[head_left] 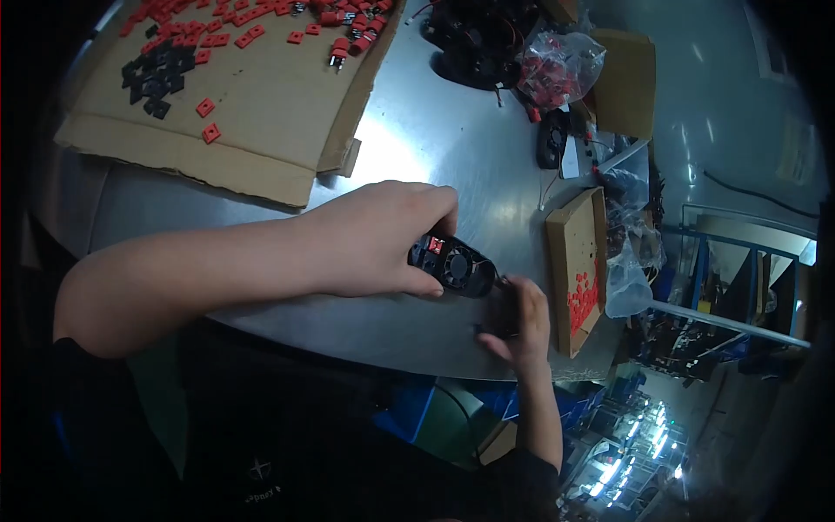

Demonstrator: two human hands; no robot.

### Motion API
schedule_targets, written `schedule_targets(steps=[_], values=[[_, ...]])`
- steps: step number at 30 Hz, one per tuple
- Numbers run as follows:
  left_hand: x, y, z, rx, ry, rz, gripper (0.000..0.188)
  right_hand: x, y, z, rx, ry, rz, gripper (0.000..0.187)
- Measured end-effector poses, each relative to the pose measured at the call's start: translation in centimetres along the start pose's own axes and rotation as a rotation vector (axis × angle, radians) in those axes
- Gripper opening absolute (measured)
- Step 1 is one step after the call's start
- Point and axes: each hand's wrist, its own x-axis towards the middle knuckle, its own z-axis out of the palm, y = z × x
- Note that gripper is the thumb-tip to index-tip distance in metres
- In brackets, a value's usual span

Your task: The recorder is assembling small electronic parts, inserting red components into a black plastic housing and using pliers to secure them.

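My left hand [391, 230] reaches across the metal table and grips a long black plastic housing [477, 280] by its far-left end, thumb on the near side and fingers over the far side. Set in the housing are a small round fan [457, 264] and a red square part [436, 246]. Close to the housing's right end, my right hand [529, 326] has its fingers and thumb curled around a dark, blurred piece [502, 315]. Its kind is not clear, nor whether it touches the housing.
A cardboard tray [261, 96] at the far left bears red and black plastic parts. A smaller cardboard box [574, 235] with red pieces stands at right. Black fan units [478, 43], a plastic bag of red parts [557, 70] and an open carton [624, 83] sit at the back.
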Motion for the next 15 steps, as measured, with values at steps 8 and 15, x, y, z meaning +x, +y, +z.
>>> schedule_targets(steps=[8,15], values=[[0.6,-0.7,0.7,0.108,0.019,0.116,0.053,-0.1,-1.6,-3.6,0.888,1.011,0.390,0.094],[0.4,-1.1,0.5,0.096,0.053,0.160,0.051,12.4,-10.7,-4.0,1.561,0.647,-0.280,0.058]])
